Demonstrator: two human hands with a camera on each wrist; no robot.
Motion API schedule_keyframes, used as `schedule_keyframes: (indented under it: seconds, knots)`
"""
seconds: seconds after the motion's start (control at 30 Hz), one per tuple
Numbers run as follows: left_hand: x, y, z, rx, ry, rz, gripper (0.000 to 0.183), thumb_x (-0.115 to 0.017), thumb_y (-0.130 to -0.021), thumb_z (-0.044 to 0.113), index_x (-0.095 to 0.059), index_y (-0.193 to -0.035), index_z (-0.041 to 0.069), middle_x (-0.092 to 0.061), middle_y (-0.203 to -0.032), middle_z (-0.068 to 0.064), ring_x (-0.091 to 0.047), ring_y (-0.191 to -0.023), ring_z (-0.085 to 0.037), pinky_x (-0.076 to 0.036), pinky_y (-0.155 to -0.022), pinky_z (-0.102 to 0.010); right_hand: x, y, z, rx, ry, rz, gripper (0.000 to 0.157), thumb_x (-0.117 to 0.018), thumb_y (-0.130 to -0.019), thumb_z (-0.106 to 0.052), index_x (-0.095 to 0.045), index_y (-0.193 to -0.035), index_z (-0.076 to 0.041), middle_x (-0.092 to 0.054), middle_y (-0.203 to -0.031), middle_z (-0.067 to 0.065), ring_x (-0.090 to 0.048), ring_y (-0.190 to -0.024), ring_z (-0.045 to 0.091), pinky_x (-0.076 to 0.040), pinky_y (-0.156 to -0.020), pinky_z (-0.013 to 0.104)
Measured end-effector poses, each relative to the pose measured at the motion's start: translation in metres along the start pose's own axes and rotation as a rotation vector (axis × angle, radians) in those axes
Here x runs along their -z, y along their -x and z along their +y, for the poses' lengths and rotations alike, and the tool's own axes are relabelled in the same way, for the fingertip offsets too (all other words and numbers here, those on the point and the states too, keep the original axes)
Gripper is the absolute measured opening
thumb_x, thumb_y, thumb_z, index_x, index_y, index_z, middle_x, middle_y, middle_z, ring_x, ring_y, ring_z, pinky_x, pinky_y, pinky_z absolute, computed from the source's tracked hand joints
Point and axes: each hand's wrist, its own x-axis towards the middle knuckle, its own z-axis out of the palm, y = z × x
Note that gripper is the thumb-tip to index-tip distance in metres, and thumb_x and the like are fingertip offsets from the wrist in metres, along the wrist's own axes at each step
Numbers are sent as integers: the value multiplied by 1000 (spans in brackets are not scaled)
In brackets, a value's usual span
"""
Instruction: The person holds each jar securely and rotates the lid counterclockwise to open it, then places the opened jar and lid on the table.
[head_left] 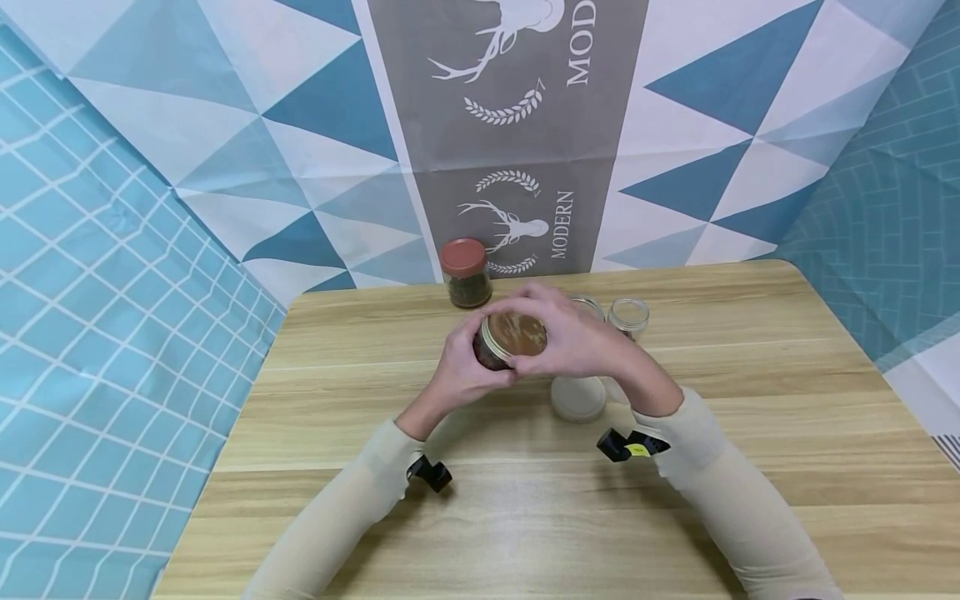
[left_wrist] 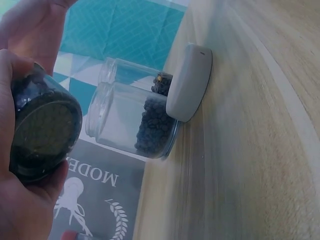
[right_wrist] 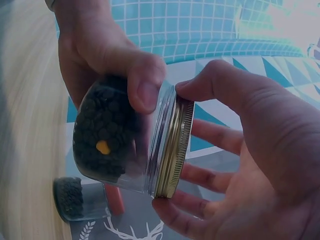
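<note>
A clear glass jar (right_wrist: 107, 137) of dark bean-like pieces, with one small orange bit among them, is held tilted above the table. My left hand (head_left: 461, 367) grips the jar's glass body, its thumb lying along the side in the right wrist view. Thumb and fingers of my right hand (head_left: 573, 337) pinch the ribbed edge of the gold screw lid (right_wrist: 175, 150), which sits on the jar's mouth. In the left wrist view the jar's round base (left_wrist: 47, 137) faces the camera.
Behind the hands stands a red-lidded jar (head_left: 467, 275) with dark contents. Two lidless glass jars, the nearer one (left_wrist: 132, 120) partly filled with dark pieces, stand to the right. A white lid (head_left: 579, 400) lies before them on the wooden table (head_left: 510, 517). Patterned cloth (head_left: 517, 142) hangs behind.
</note>
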Motion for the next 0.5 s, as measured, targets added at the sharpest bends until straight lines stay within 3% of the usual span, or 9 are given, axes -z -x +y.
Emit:
schedule_keyframes:
  seconds: [0.27, 0.5]
  knots:
    - [5, 0, -3, 24, 136, -112, 91, -87, -75, 25, -57, -155, -6, -69, -143, -30, -69, -126, -39, -59, -109, -40, 2, 2, 2, 121, -1, -52, 71, -85, -83, -20, -70, -152, -22, -63, -155, 10, -55, -148, 34, -54, -116, 62]
    - [9, 0, -7, 28, 174, -201, 92, -87, -76, 30, -57, -154, -7, -71, -137, -31, -71, -120, -29, -59, -104, -27, 5, 5, 1, 147, -4, -111, 69, -79, -84, -16, -69, -152, -22, -61, -157, 9, -56, -148, 34, -55, -114, 61]
